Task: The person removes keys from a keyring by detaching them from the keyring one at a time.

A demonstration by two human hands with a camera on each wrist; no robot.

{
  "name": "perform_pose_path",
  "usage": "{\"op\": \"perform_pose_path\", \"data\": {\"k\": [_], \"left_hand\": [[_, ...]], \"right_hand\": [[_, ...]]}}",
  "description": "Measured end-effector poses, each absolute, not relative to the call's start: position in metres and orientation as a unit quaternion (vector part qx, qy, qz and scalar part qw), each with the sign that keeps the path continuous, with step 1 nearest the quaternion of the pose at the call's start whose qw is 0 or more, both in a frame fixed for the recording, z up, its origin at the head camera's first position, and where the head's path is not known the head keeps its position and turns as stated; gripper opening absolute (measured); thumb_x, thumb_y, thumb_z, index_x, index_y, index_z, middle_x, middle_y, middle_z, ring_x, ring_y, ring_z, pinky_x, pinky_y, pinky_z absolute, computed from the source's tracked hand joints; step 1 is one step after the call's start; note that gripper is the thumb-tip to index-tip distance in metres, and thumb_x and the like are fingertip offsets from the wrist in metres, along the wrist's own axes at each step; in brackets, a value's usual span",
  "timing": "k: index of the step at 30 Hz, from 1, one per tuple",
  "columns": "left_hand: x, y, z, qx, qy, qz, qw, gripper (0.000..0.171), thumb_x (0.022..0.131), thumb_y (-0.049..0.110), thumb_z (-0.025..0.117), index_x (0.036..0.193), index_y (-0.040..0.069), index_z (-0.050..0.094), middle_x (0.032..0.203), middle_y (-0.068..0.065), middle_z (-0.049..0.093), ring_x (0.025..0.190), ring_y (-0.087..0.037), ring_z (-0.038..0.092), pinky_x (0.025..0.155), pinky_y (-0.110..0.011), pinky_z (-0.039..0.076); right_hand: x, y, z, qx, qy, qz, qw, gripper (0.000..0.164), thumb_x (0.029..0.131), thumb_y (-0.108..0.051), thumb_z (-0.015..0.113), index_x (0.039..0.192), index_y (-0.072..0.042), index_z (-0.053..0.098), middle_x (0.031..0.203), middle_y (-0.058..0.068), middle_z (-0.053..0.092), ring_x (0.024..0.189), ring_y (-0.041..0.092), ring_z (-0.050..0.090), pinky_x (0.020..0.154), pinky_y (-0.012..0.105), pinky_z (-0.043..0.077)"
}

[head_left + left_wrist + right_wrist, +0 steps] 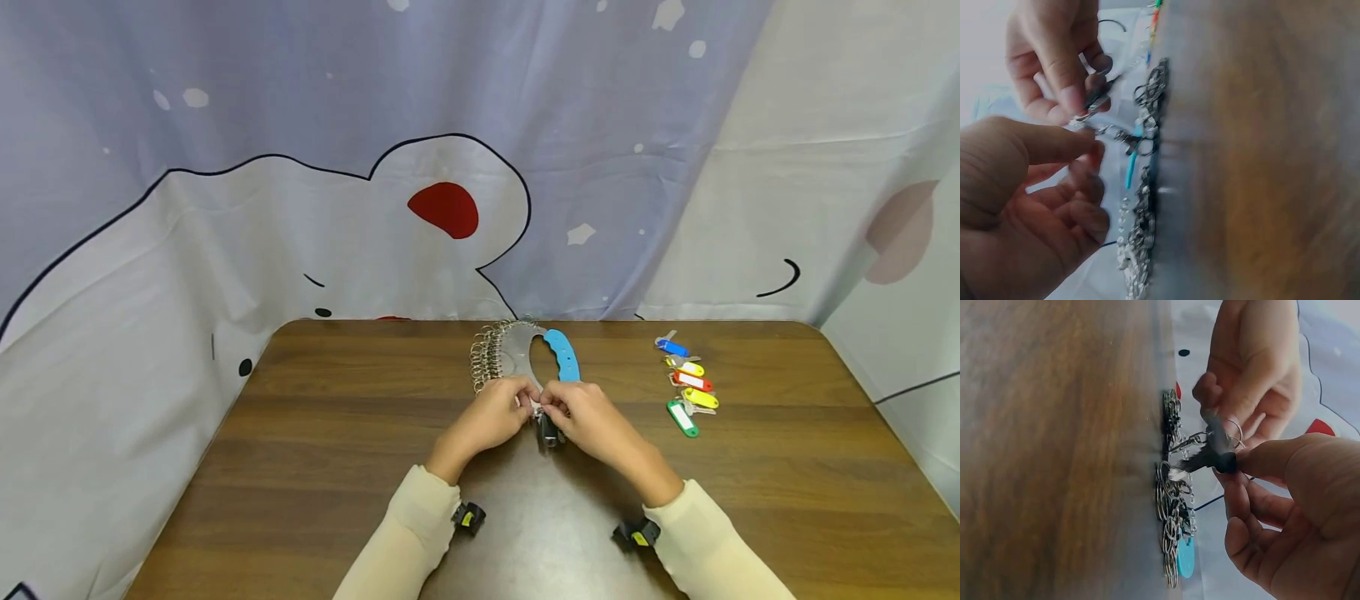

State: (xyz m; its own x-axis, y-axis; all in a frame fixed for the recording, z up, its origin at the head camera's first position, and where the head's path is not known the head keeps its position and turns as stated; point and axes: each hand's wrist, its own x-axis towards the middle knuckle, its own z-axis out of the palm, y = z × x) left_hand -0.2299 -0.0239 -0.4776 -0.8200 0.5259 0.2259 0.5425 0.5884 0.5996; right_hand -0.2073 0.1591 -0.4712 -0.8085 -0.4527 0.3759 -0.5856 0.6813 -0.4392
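A crescent-shaped metal key holder (517, 350) with a blue handle (562, 354) lies toward the table's far edge, its outer side lined with metal rings and clasps (486, 354). Just in front of it, my left hand (495, 408) and right hand (592, 417) meet fingertip to fingertip. Thumb and forefinger of the left pinch a small metal clasp (1107, 130). The right pinches a thin split ring (1236, 430), and a key with a black head (1225, 461) hangs at the fingertips. Fingers partly hide the joint between ring and clasp.
Several keys with coloured tags lie in a column to the right: blue (672, 347), yellow, red (692, 381) and green (682, 418). They rest on the brown wooden table (337, 500). A printed curtain (300, 233) hangs behind the far edge.
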Motion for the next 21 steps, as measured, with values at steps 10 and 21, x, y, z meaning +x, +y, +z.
{"op": "perform_pose_path", "data": {"k": [10, 21], "left_hand": [[-0.2303, -0.0278, -0.4769, -0.334, -0.894, -0.299, 0.002, 0.015, 0.078, 0.000, 0.067, 0.088, 0.010, 0.072, 0.082, -0.004, 0.064, 0.080, -0.016, 0.058, 0.073, -0.031, 0.047], [-0.2262, -0.0255, -0.4744, -0.329, -0.891, -0.310, -0.049, 0.017, 0.077, 0.019, 0.074, 0.086, 0.007, 0.066, 0.084, -0.008, 0.063, 0.076, -0.015, 0.053, 0.067, -0.026, 0.043]], "right_hand": [[-0.2094, 0.1625, -0.4697, 0.293, -0.904, 0.282, 0.129, 0.007, 0.085, -0.006, 0.070, 0.083, -0.012, 0.066, 0.074, -0.002, 0.065, 0.068, 0.009, 0.058, 0.059, 0.031, 0.053], [-0.2095, 0.1622, -0.4707, 0.313, -0.898, 0.274, 0.144, 0.007, 0.084, -0.005, 0.071, 0.084, -0.012, 0.068, 0.075, -0.005, 0.063, 0.068, 0.010, 0.054, 0.058, 0.031, 0.050]]}}
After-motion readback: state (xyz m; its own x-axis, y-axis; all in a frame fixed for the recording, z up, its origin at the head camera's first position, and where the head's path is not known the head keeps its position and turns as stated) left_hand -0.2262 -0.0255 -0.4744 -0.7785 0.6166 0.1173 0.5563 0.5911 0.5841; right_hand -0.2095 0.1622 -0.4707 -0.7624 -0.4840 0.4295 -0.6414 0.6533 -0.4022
